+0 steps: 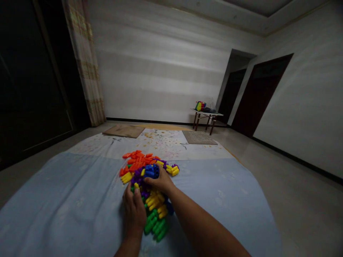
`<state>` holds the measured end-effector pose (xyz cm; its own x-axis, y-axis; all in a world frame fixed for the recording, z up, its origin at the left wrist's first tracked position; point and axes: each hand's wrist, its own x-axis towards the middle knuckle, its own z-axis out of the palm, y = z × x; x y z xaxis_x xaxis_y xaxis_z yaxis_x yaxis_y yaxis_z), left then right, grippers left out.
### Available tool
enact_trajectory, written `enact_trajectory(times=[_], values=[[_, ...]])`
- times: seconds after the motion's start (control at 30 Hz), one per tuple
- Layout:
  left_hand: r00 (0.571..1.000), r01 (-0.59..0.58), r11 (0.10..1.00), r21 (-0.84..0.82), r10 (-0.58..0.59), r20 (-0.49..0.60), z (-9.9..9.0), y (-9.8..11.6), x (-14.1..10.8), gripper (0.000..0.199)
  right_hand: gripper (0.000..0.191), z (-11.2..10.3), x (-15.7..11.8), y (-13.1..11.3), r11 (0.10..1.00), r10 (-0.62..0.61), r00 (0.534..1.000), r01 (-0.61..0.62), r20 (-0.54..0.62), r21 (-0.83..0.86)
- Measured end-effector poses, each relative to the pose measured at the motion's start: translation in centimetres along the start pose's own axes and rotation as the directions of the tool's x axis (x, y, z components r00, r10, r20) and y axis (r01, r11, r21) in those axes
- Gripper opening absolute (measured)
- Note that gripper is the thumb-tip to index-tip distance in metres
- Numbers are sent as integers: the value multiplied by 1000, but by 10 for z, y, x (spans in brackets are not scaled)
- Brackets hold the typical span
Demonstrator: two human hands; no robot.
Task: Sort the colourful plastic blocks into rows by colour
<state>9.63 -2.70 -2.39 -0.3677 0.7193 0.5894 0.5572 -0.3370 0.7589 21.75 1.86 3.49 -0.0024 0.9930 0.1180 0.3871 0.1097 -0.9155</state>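
Observation:
A heap of bullet-shaped plastic building blocks lies on the cloth in front of me. Blue building blocks (151, 171) are gripped in my right hand (164, 181), with its thumb on the near side and the fingers behind. My left hand (134, 207) curls around the heap's left side, its thumb and fingers closed against a yellow-tipped block (136, 186); part of what it grips is hidden. Purple blocks (137, 177) sit between both hands. Orange blocks (139, 160) spread at the far side, while yellow blocks (155, 200) and green blocks (157, 225) lie nearer me.
The blue and white cloth (214, 200) covers a wide rounded surface. Two flat brown boards, one at left (124, 131) and one at right (199, 137), lie along its far edge. Beyond stands a small table (218, 114) holding a colourful item (200, 106) and bags.

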Motion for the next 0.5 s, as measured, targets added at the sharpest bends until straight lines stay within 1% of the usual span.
enact_trajectory(times=[0.07, 0.1, 0.13, 0.17, 0.2, 0.23, 0.3, 0.37, 0.43, 0.47, 0.5], values=[[993, 105, 993, -47, -108, -52, -2, 4, 2, 51, 90, 8, 2, -12, 998, -65, 992, 66, 108, -1], [985, 147, 987, -61, -151, -77, -3, 5, 3, 54, 87, 9, 3, -16, 993, -117, 982, 119, 149, -4], [978, 177, 982, -68, -184, -102, -4, 5, 4, 55, 81, 8, 4, -18, 985, -167, 972, 170, 165, -8], [972, 192, 979, -65, -199, -125, -5, 5, 5, 57, 73, 4, 6, -19, 978, -204, 968, 209, 146, -21], [971, 186, 981, -56, -192, -145, -6, 5, 6, 57, 63, -2, 8, -16, 972, -223, 970, 228, 98, -48], [972, 162, 986, -41, -166, -166, -7, 4, 6, 57, 54, -11, 12, -12, 970, -223, 974, 224, 26, -93], [974, 91, 996, -1, -89, -210, -8, 3, 8, 56, 43, -30, 20, 2, 966, -173, 978, 145, -118, -215], [969, 35, 999, 40, -24, -247, -10, 3, 9, 55, 43, -49, 28, 21, 939, -92, 963, 0, -254, -343], [967, 8, 998, 61, 8, -255, -12, 2, 9, 55, 47, -61, 32, 38, 909, -18, 957, -105, -289, -403], [968, 7, 998, 63, 9, -249, -12, 2, 10, 54, 48, -62, 33, 44, 903, 5, 960, -125, -280, -412], [971, 10, 998, 60, 5, -241, -12, 1, 10, 54, 50, -61, 34, 49, 909, 10, 968, -114, -253, -401]])
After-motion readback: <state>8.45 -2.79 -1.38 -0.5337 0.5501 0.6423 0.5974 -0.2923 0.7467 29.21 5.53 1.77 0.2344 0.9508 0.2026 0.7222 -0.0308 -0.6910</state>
